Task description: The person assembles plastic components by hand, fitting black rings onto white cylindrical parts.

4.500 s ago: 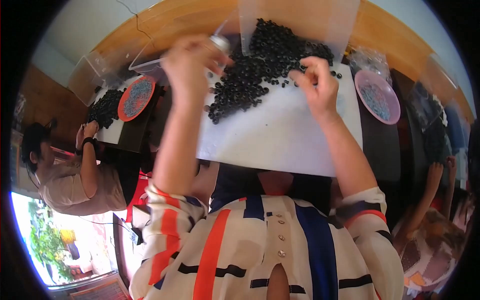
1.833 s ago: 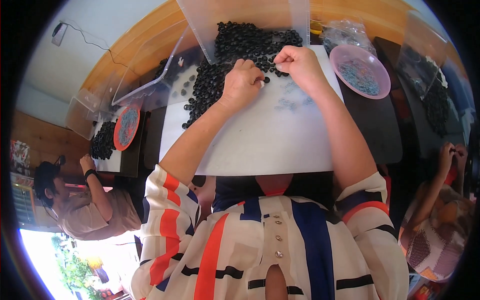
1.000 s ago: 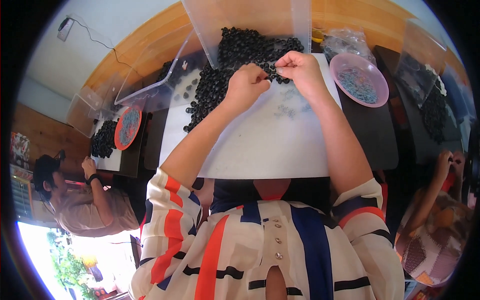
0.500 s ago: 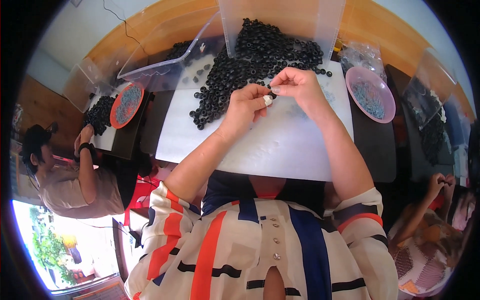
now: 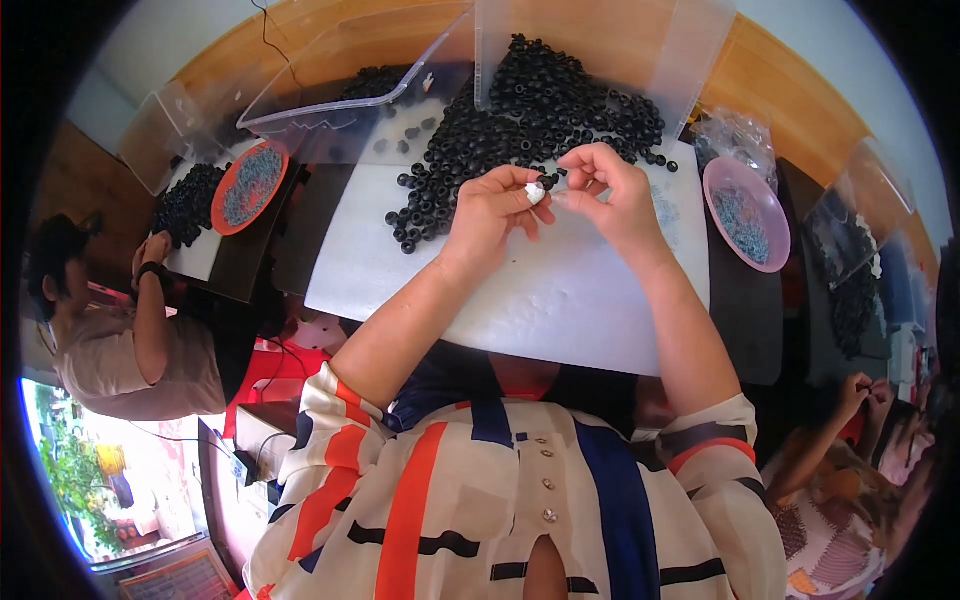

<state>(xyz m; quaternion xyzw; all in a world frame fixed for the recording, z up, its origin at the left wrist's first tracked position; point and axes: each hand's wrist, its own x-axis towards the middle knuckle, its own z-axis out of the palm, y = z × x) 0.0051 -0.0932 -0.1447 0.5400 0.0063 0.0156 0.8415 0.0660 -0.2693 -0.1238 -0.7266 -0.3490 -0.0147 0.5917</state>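
Note:
My left hand point(image 5: 488, 215) is closed in a pinch around a small black ring-like piece point(image 5: 547, 182), held above the white board. A white wrap point(image 5: 535, 193) covers its thumb tip. Just to the right, my right hand point(image 5: 618, 200) has its thumb and index finger parted beside that piece, the other fingers curled; nothing shows plainly between them. Beyond both hands spreads a large heap of similar black round pieces point(image 5: 470, 140), running back into a clear plastic bin point(image 5: 690, 60) tipped on its side.
The white board point(image 5: 480, 310) lies on a dark table. A pink bowl point(image 5: 774, 240) of thin blue-grey metal pieces stands right; an orange bowl point(image 5: 232, 228) of similar pieces stands left. Another clear bin point(image 5: 330, 75) is at back left. People work at both sides point(image 5: 140, 350).
My right thumb and index finger have parted and drawn back slightly from the black piece. My left hand keeps its pinch. The view has shifted a little; the person at left has lowered their hands.

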